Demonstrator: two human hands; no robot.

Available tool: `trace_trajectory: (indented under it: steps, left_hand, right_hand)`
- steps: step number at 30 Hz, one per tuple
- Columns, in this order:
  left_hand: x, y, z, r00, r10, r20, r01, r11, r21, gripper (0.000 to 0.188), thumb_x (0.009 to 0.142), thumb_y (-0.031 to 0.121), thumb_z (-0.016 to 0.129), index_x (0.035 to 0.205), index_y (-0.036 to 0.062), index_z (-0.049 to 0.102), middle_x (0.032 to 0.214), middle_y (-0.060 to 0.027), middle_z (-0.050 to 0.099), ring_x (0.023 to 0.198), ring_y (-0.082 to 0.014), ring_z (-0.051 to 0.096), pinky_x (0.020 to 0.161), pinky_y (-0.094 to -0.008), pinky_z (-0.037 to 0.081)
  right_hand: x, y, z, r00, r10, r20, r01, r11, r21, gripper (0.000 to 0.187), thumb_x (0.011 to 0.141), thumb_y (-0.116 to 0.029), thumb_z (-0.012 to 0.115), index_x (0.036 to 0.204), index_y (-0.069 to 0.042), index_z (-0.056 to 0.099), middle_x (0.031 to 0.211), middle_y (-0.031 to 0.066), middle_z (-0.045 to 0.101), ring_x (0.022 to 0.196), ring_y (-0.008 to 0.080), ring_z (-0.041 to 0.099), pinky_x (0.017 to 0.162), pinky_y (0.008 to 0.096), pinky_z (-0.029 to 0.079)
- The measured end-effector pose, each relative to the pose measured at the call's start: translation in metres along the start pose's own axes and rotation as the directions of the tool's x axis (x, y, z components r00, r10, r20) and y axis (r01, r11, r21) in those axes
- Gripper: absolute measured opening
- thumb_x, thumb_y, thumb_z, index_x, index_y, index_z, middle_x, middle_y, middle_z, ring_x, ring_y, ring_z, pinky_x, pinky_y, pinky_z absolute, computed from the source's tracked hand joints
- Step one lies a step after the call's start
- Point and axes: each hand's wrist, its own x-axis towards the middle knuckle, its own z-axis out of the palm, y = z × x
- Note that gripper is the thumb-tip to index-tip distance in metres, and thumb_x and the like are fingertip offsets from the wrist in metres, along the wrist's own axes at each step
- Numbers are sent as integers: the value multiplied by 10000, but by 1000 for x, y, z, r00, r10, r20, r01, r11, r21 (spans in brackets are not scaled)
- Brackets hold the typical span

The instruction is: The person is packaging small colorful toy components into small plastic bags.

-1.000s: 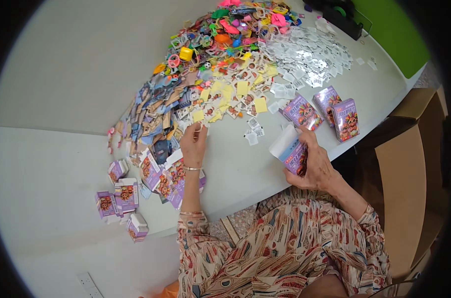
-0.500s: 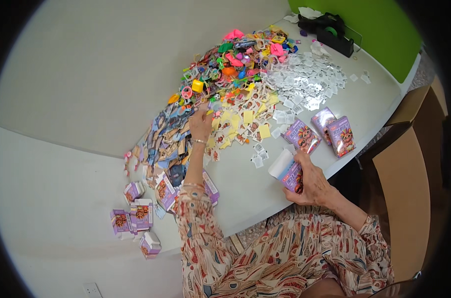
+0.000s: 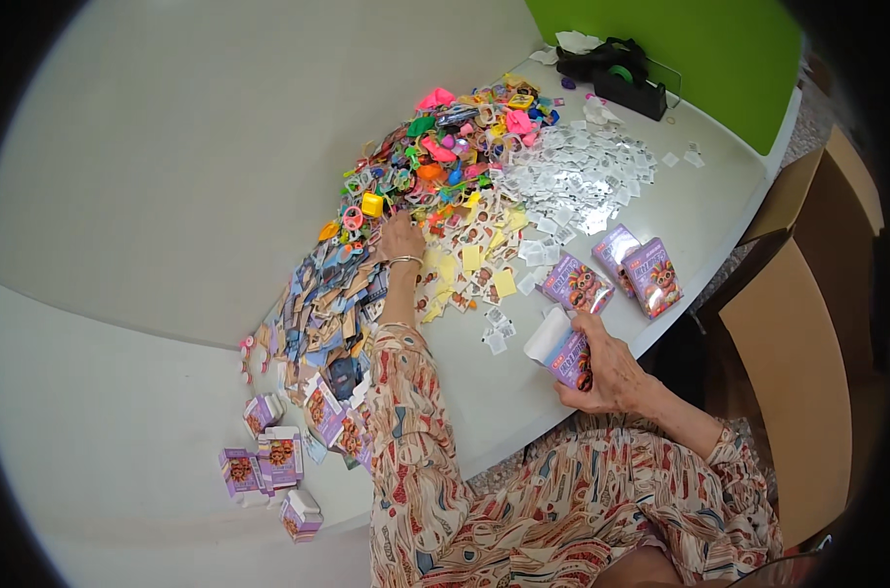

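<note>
My right hand (image 3: 616, 377) is closed around a small purple cardboard box (image 3: 570, 361) with a printed picture, tilted above the table near its front edge. The box's white end flap (image 3: 546, 331) stands open toward the left. My left hand (image 3: 402, 238) reaches to the near edge of a heap of small colourful plastic toys (image 3: 440, 147). Its fingers are bent together at the heap and the tips are partly hidden, so I cannot make out what is in them. A yellow toy (image 3: 371, 204) and a pink ring (image 3: 352, 218) lie just beside these fingers.
Left of my arm is a pile of printed cards (image 3: 322, 304); open purple boxes (image 3: 280, 456) lie nearer. Small white packets (image 3: 587, 167), stickers and yellow papers (image 3: 471, 258) spread rightward. Closed boxes (image 3: 652, 277) stand near my right hand. Beyond are a tape dispenser (image 3: 631, 93) and a carton (image 3: 793, 363).
My left hand has shifted slightly farther into the toy heap, with its fingers lower among the toys. My right hand still holds the open box. The whole view has swung a little.
</note>
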Motion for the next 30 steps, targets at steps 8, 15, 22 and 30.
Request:
trace_trajectory:
  steps: [8,15,22,30]
  left_hand:
    - [14,-20,19,997,12,-73,-29,968,-248,193,758,162,630,890,27,670,820,-166,669,775,-329,640,739,-408,506]
    - [27,8,29,996,-50,71,50,999,2,220,795,227,638,940,70,692,919,-174,676,878,-333,642,774,-423,515]
    - [6,-10,14,999,34,-34,-39,989,-143,185,792,205,620,882,69,707,793,-182,667,750,-352,644,710,-412,511]
    - [14,1,2,992,95,-86,-112,967,-228,178,802,169,588,896,60,694,817,-171,662,778,-349,638,684,-432,504]
  right_hand:
    - [4,-4,2,999,-29,14,28,999,40,789,654,-241,760,1229,5,280,1105,254,446,860,416,555,725,435,491]
    - [2,-2,-1,1000,0,9,0,999,33,778,656,-238,759,1221,1,281,1078,251,449,856,424,557,719,449,485]
    - [3,-2,-6,1000,-6,-16,7,999,36,763,663,-233,753,1214,3,281,1064,240,449,819,416,561,702,448,479]
    - [7,-9,-6,999,6,32,-7,999,40,746,702,-254,735,1234,38,301,1123,250,452,931,406,560,749,437,495]
